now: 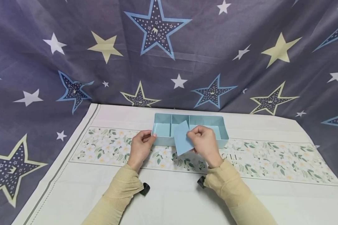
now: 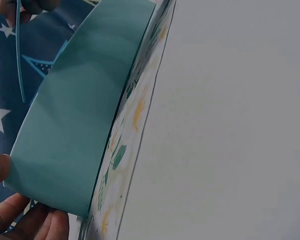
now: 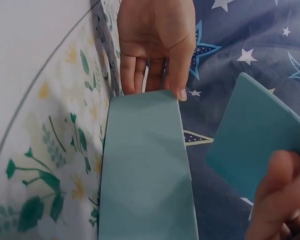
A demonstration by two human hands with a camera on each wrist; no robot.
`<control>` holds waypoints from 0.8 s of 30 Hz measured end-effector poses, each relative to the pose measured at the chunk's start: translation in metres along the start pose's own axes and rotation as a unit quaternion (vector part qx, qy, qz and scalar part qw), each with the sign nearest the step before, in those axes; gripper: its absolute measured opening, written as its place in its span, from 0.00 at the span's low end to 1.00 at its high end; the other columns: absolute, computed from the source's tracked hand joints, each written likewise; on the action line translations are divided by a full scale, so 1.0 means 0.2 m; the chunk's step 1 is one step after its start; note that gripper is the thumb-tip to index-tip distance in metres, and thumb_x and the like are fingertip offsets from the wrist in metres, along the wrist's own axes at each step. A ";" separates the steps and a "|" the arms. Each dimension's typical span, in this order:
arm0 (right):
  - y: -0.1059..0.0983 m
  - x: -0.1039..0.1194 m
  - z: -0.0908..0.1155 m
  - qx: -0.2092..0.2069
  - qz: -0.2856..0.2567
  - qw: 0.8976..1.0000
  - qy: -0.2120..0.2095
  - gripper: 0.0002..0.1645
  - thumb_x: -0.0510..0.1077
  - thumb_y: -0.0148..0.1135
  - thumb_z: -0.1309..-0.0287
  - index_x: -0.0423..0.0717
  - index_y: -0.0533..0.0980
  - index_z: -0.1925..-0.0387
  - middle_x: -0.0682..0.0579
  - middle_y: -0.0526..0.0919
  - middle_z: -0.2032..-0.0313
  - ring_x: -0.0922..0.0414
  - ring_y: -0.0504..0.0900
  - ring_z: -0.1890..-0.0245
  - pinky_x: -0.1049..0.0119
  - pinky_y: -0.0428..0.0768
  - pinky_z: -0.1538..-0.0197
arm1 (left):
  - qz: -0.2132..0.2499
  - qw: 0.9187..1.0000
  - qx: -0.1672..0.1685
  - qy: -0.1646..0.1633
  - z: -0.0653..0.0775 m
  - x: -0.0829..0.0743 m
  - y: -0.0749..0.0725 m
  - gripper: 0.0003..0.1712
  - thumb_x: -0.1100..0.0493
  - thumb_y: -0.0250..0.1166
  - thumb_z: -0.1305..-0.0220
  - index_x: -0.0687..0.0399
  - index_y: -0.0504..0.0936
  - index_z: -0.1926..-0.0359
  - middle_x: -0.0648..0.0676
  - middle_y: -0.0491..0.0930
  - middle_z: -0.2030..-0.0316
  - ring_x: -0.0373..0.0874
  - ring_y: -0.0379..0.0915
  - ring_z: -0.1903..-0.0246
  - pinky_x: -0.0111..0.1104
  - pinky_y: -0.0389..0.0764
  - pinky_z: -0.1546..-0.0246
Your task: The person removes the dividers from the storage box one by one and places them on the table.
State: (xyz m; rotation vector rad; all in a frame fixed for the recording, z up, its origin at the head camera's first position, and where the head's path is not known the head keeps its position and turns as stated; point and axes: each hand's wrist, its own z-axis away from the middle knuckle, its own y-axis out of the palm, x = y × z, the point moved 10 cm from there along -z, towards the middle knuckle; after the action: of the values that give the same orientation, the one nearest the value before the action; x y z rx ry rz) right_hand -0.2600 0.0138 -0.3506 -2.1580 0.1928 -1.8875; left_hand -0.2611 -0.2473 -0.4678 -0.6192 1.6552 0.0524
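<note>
The white, flower-banded tablecloth [image 1: 169,200] gives room to move on the near side; its far edge lies close behind the light-blue, rectangular three-compartment box [image 1: 164,141], which could skid if knocked. The left hand [image 1: 140,147] grips its left end. The right hand [image 1: 205,142] pinches a thin, flat blue panel [image 1: 181,141] above the near rim; a slack pinch might drop it, a dip snag its corner.

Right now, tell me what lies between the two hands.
In the head view, from the left hand to the right hand: the front of the box, then the panel, which the right hand pinches.
</note>
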 end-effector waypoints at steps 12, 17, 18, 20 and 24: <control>0.04 -0.07 0.11 0.009 -0.006 1.000 -0.020 0.08 0.44 0.58 0.48 0.47 0.75 0.80 0.53 0.67 0.91 0.53 0.67 0.91 0.47 0.76 0.88 | 0.003 1.000 0.002 0.002 0.01 -0.03 -0.01 0.24 0.37 0.62 0.47 0.47 0.76 0.56 0.47 0.77 0.63 0.35 0.73 0.65 0.32 0.80 0.68; 0.07 -0.04 0.18 0.034 -0.015 0.999 -0.005 0.09 0.42 0.58 0.47 0.46 0.76 0.81 0.53 0.65 0.92 0.54 0.64 0.92 0.55 0.76 0.88 | 0.014 1.000 0.015 0.005 0.04 -0.10 -0.02 0.25 0.41 0.62 0.46 0.53 0.76 0.54 0.52 0.77 0.61 0.38 0.73 0.64 0.32 0.80 0.67; 0.07 -0.03 0.19 0.041 -0.016 0.999 -0.003 0.09 0.41 0.59 0.47 0.46 0.76 0.81 0.53 0.65 0.92 0.55 0.64 0.93 0.58 0.75 0.89 | 0.014 1.000 0.015 0.006 0.04 -0.11 -0.02 0.25 0.41 0.62 0.46 0.53 0.76 0.54 0.52 0.77 0.61 0.39 0.73 0.64 0.32 0.80 0.67; 0.09 0.01 0.23 0.054 -0.021 0.998 -0.001 0.10 0.39 0.58 0.47 0.43 0.76 0.81 0.54 0.65 0.93 0.56 0.64 0.94 0.64 0.72 0.91 | 0.001 1.000 0.009 0.006 0.02 -0.07 -0.01 0.27 0.38 0.61 0.47 0.52 0.76 0.54 0.51 0.77 0.61 0.37 0.73 0.64 0.32 0.80 0.68; 0.11 0.08 0.29 0.075 -0.032 0.997 0.008 0.09 0.35 0.56 0.47 0.36 0.74 0.80 0.54 0.65 0.93 0.60 0.63 0.95 0.71 0.66 0.91 | 0.016 1.000 0.019 0.006 0.03 -0.10 -0.02 0.26 0.39 0.61 0.46 0.53 0.75 0.53 0.52 0.77 0.61 0.39 0.73 0.63 0.35 0.80 0.66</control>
State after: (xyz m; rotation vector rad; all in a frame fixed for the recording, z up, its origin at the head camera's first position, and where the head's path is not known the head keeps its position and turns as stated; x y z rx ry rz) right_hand -0.1984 -0.0049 -0.3474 -2.0741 -0.0155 -1.8882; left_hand -0.2526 -0.2402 -0.4500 -0.5648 1.6742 0.0401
